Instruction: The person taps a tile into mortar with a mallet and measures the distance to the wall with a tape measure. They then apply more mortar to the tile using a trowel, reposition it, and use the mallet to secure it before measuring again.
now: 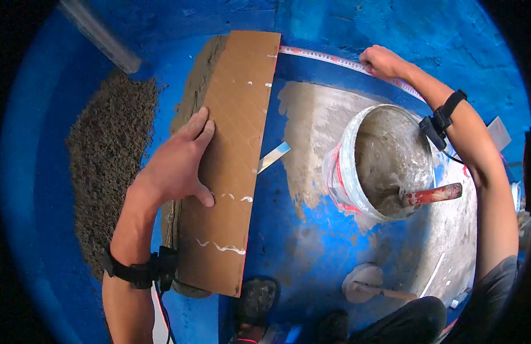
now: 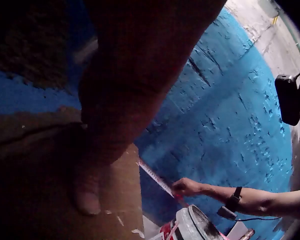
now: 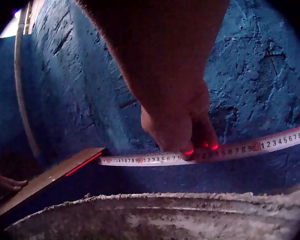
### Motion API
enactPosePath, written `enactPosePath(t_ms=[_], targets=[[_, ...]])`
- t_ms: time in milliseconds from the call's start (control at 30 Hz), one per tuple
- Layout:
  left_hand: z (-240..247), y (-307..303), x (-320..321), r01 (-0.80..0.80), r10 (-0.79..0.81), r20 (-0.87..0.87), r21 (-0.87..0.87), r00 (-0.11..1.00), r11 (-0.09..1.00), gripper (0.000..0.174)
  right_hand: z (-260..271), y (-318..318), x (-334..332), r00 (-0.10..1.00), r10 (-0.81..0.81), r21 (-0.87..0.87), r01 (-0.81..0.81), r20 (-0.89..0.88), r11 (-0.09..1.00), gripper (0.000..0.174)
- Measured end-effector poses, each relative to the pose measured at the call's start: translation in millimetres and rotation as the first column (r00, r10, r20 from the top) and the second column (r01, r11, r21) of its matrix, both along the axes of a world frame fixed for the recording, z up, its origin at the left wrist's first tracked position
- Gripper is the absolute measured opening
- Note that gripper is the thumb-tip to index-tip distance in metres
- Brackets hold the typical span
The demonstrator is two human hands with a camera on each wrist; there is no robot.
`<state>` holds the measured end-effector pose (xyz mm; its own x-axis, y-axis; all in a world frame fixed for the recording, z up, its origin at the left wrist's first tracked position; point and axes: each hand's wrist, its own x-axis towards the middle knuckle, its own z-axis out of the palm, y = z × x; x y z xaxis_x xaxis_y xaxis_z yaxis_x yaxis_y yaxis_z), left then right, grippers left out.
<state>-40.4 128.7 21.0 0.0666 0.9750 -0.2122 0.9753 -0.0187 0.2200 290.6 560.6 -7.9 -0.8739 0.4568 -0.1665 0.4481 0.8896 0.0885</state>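
Observation:
A long brown board (image 1: 234, 155) with white marks along its right edge lies over a bed of grey mortar (image 1: 197, 86). My left hand (image 1: 176, 163) rests on the board's left part, fingers and thumb spread. From the board's far right corner a white measuring tape (image 1: 317, 55) runs to the right along the blue wall. My right hand (image 1: 386, 63) pinches the tape between thumb and fingers. In the right wrist view, red light falls on the fingertips (image 3: 214, 147) at the tape, and a red line shows on the board's edge (image 3: 85, 164).
A bucket (image 1: 343, 166) with a red-handled tool (image 1: 434, 195) stands right of the board. Dark loose mix (image 1: 110, 166) is heaped at the left, near a clear tube (image 1: 99, 34). A round-ended tool (image 1: 363, 282) lies near the feet. The blue wall (image 1: 414, 28) stands at the back.

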Motion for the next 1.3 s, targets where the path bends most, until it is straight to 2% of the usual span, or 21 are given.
enactPosePath(t_ms=[233, 467, 533, 667, 900, 1033, 1100, 1233, 1300], targets=[[2, -3, 0, -0.043, 0.044, 0.065, -0.007, 0.997, 0.999, 0.137, 3, -7, -1, 1.0, -0.004, 0.029, 0.004, 0.01, 1.0, 0.008], [4, -3, 1, -0.058, 0.058, 0.055, -0.01, 0.997, 0.998, 0.138, 7, -11, -5, 0.999, -0.01, 0.005, 0.01, 0.046, 1.0, 0.009], [4, -3, 2, -0.053, 0.054, 0.054, -0.012, 0.997, 0.999, 0.138, 8, -12, -4, 0.998, 0.034, -0.009, -0.033, 0.046, 0.999, 0.009], [8, -1, 7, -0.076, 0.078, 0.046, -0.03, 0.996, 0.997, 0.137, 8, -12, -4, 0.998, -0.014, -0.012, 0.015, 0.067, 1.0, 0.009], [10, 1, 11, -0.122, 0.124, 0.023, -0.067, 0.992, 0.99, 0.139, 2, -6, 1, 0.998, 0.055, 0.003, -0.055, 0.009, 0.998, 0.011], [8, 2, 8, -0.085, 0.085, 0.005, -0.044, 0.996, 0.995, 0.139, 2, 2, 1, 0.998, 0.062, -0.005, -0.062, -0.014, 0.998, 0.011], [6, 3, 7, -0.119, 0.125, 0.055, -0.107, 0.991, 0.987, 0.152, 1, 6, -2, 0.998, 0.055, -0.006, -0.055, -0.01, 0.998, 0.011], [8, 5, 7, -0.106, 0.115, 0.074, -0.113, 0.991, 0.988, 0.152, 7, 7, -4, 0.998, 0.032, -0.007, -0.031, 0.046, 0.999, 0.011], [8, 5, 9, -0.103, 0.109, 0.049, -0.111, 0.993, 0.988, 0.152, 7, 4, -3, 1.0, 0.02, -0.002, -0.02, 0.01, 1.0, 0.011]])
